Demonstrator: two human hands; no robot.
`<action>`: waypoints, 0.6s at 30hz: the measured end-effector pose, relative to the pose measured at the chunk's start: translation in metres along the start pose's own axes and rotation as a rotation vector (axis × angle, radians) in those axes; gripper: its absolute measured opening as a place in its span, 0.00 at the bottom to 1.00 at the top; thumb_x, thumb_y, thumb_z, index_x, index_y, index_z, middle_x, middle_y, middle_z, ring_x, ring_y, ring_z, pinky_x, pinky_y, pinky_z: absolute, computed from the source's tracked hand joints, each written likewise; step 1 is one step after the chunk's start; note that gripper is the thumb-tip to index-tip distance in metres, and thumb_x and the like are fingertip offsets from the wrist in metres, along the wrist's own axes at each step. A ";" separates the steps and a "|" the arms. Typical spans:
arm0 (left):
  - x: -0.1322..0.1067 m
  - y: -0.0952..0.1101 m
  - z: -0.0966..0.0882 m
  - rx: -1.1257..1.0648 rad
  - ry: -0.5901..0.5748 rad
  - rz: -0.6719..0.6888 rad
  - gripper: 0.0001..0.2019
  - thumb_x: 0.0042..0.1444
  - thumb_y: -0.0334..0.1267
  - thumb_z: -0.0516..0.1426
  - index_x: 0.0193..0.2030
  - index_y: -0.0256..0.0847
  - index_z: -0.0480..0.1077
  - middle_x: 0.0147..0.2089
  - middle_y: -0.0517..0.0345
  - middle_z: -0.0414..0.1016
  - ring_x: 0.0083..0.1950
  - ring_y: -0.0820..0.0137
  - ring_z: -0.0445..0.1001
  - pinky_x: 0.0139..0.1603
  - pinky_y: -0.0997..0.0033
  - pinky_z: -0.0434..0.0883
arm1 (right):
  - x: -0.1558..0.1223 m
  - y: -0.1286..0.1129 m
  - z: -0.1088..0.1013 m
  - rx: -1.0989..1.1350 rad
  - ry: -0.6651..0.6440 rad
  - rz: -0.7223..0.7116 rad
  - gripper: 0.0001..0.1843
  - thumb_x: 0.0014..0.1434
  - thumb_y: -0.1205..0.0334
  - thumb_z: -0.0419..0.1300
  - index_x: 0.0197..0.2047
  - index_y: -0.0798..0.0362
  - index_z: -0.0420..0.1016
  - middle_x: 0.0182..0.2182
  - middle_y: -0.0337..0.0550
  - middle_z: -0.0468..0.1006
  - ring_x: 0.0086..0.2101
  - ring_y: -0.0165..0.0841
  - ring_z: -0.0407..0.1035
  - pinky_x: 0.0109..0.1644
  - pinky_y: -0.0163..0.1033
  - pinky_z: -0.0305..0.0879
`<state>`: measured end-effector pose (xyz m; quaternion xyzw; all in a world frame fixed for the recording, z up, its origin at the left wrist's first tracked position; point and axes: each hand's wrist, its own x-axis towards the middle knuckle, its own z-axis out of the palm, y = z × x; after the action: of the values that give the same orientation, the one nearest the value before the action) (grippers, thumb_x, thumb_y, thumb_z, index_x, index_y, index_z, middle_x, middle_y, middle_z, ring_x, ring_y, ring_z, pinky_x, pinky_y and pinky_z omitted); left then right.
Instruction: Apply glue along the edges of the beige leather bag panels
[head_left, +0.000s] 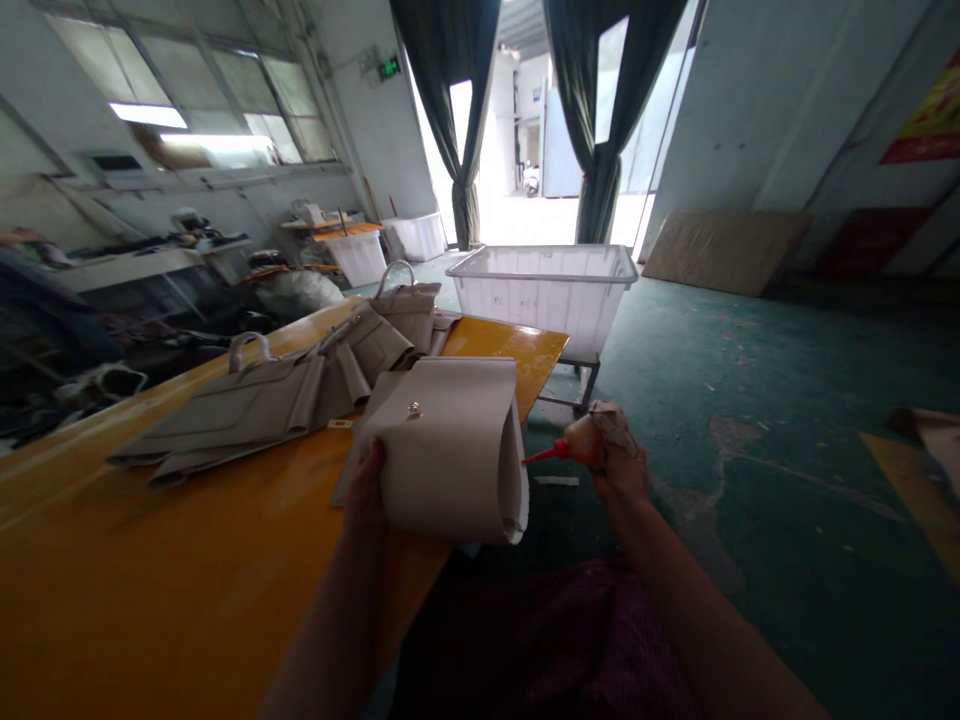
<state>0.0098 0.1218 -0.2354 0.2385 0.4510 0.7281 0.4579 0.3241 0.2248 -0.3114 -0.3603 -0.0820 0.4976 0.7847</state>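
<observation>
Bag piece point(450, 450), beige and folded round into a wide loop, sits at the right edge of the orange-yellow counter point(150, 570), open end toward the right. Small metal clasp point(414, 410) on its upper face. Left hand point(366, 482) grips its left side, thumb on the front; the other fingers are hidden. Right hand point(624, 462) is closed around an amber bottle point(583, 442), red nozzle point(553, 453) aimed left, its tip at the rim of the open end; contact unclear. More beige pieces point(232, 410), some handled, lie behind on the counter. White bin point(540, 300) stands beyond, on a wheeled frame.
</observation>
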 end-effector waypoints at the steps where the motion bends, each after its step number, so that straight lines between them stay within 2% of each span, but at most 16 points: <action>1: 0.000 0.001 0.001 0.002 0.018 -0.007 0.36 0.36 0.56 0.78 0.49 0.36 0.81 0.43 0.45 0.86 0.39 0.54 0.84 0.39 0.58 0.83 | -0.001 0.000 -0.002 -0.004 -0.014 0.001 0.24 0.31 0.62 0.77 0.34 0.51 0.76 0.35 0.37 0.79 0.33 0.32 0.73 0.32 0.36 0.76; 4: 0.000 0.002 0.002 0.014 0.053 0.000 0.37 0.31 0.57 0.79 0.46 0.36 0.82 0.41 0.48 0.86 0.36 0.56 0.83 0.36 0.59 0.84 | -0.004 -0.002 -0.009 -0.018 -0.010 0.020 0.27 0.30 0.63 0.78 0.36 0.50 0.76 0.37 0.37 0.79 0.35 0.34 0.74 0.32 0.36 0.76; 10: 0.005 -0.002 -0.006 0.033 0.040 0.006 0.36 0.36 0.56 0.78 0.48 0.35 0.81 0.43 0.45 0.86 0.38 0.55 0.84 0.35 0.60 0.83 | -0.012 -0.007 -0.028 -0.061 -0.115 0.063 0.29 0.28 0.65 0.77 0.38 0.49 0.75 0.43 0.39 0.82 0.43 0.38 0.76 0.36 0.37 0.77; 12: 0.004 -0.003 -0.007 0.028 0.029 0.011 0.36 0.38 0.56 0.77 0.50 0.34 0.80 0.44 0.44 0.86 0.40 0.53 0.84 0.37 0.59 0.83 | -0.018 -0.008 -0.033 -0.074 -0.076 0.081 0.31 0.27 0.64 0.77 0.39 0.49 0.75 0.42 0.38 0.81 0.41 0.37 0.75 0.34 0.37 0.76; 16: 0.002 -0.004 -0.005 0.028 0.053 0.032 0.34 0.40 0.55 0.76 0.50 0.35 0.80 0.44 0.44 0.86 0.42 0.51 0.84 0.40 0.58 0.83 | -0.033 -0.009 -0.042 -0.067 0.108 0.096 0.31 0.26 0.64 0.76 0.37 0.48 0.72 0.35 0.34 0.79 0.33 0.33 0.72 0.29 0.34 0.73; 18: 0.000 -0.005 -0.004 0.040 0.080 0.047 0.32 0.41 0.55 0.76 0.49 0.36 0.80 0.41 0.45 0.86 0.41 0.52 0.85 0.39 0.60 0.83 | -0.039 -0.010 -0.047 -0.055 0.134 0.102 0.32 0.24 0.65 0.76 0.37 0.48 0.72 0.35 0.34 0.78 0.31 0.32 0.71 0.27 0.34 0.72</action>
<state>0.0088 0.1212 -0.2411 0.2287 0.4775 0.7384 0.4177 0.3350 0.1671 -0.3296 -0.4180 -0.0244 0.5091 0.7520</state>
